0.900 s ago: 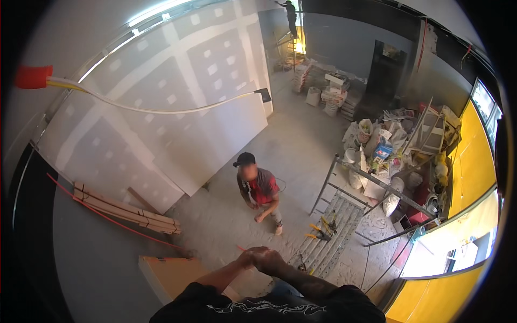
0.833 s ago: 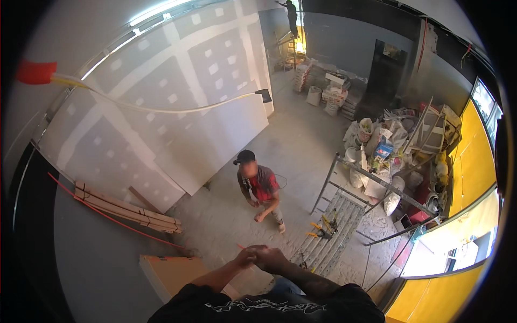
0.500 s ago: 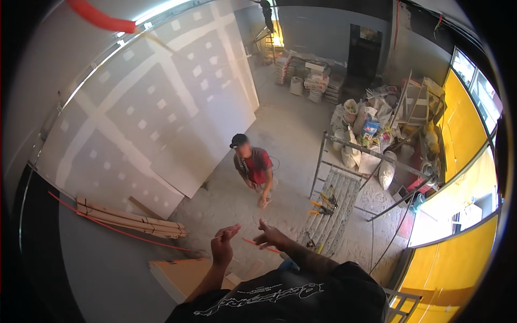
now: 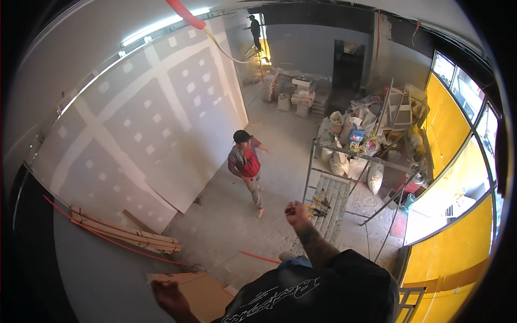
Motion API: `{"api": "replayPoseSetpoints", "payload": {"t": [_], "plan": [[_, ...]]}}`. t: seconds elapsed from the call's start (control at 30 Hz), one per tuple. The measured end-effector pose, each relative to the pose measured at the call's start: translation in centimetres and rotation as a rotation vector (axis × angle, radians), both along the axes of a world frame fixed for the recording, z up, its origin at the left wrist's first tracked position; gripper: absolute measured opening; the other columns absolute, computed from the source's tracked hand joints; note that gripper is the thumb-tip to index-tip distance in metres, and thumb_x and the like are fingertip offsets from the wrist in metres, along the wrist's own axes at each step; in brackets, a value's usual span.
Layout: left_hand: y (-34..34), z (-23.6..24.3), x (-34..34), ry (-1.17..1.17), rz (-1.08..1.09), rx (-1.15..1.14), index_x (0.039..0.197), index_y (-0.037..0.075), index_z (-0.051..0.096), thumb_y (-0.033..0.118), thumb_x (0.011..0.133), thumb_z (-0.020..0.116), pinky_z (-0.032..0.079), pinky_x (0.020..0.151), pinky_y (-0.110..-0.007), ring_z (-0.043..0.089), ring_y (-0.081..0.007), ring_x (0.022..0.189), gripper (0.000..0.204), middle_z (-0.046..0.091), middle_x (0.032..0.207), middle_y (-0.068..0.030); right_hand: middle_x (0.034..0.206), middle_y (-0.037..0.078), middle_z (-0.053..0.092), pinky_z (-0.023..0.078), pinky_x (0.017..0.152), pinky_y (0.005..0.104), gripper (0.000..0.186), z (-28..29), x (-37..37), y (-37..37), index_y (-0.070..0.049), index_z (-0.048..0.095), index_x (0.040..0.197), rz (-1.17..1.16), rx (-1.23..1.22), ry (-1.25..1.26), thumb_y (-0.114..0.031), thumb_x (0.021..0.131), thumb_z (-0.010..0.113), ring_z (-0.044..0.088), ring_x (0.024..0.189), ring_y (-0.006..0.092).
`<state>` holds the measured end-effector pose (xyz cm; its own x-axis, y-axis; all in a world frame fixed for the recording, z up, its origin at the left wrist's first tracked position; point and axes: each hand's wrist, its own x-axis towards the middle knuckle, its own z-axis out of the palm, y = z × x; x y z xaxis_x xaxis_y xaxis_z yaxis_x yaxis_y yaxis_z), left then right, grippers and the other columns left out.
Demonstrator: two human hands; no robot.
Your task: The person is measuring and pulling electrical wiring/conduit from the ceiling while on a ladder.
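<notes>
My right hand (image 4: 297,212) is raised in front of me with its fingers curled together; what they hold, if anything, is too small to make out. My left hand (image 4: 169,295) is low at the left, dark and smeared, over a brown cardboard box (image 4: 207,293); its fingers cannot be read. A faint thin line, perhaps a wire, seems to run between the two hands. Beyond my right hand lies a metal scaffold platform (image 4: 335,195), with yellow-handled tools (image 4: 318,207) on it. A red-orange tube (image 4: 258,257) lies on the floor below.
A person in a red shirt (image 4: 249,166) stands on the floor ahead; another person (image 4: 254,32) is on a ladder far back. Orange conduit (image 4: 186,14) with a pale cable hangs overhead. Bundled wood strips (image 4: 124,229) lie left by the plasterboard wall (image 4: 151,107). Scaffold rails (image 4: 371,156) and filled sacks (image 4: 375,177) stand right.
My hands have moved apart, the left down and left, the right up and right with its fingers now curled. The person in red has straightened up and turned. The view has shifted.
</notes>
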<state>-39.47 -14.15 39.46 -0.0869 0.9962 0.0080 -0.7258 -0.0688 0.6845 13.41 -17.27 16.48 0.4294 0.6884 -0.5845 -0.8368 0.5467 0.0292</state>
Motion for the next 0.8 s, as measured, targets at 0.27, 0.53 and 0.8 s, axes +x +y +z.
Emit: {"api": "replayPoseSetpoints", "payload": {"t": [0.27,0.53,0.8], "plan": [[2.8,-1.8,-15.1,0.180,0.609,-0.249,0.114,0.006,0.063,0.027,0.107,0.053,0.032,0.049,-0.023,0.030,-0.0080,0.055,0.024,0.034,0.071,0.0042,0.058,-0.001,0.039,0.028,0.037,0.0258,0.021,-8.1,15.2,-12.0,-0.013,0.045,0.076,0.009,-0.335,-0.289,-0.009,0.096,0.043,0.034,0.042,0.0114],[13.1,-17.8,-16.0,0.564,0.586,-0.748,0.084,0.007,0.053,0.023,0.098,0.057,0.029,0.044,-0.029,0.033,-0.0122,0.050,0.021,0.039,0.065,0.0013,0.061,-0.004,0.045,0.026,0.036,0.0248,0.019,7.4,24.2,-21.8,-0.013,0.056,0.080,-0.204,-0.472,-0.631,-0.015,0.099,0.055,0.039,0.044,0.0077],[15.9,-34.7,-6.7,0.335,0.004,-0.834,0.098,0.004,0.059,-0.001,0.087,0.054,0.043,0.045,-0.033,0.054,-0.0183,0.057,0.013,0.053,0.072,-0.0066,0.059,-0.012,0.037,0.019,0.037,0.0229,0.023,27.9,12.9,-16.3,-0.010,0.069,0.115,-0.081,-0.656,-1.218,-0.028,0.101,0.064,0.029,0.042,0.0004]]}}
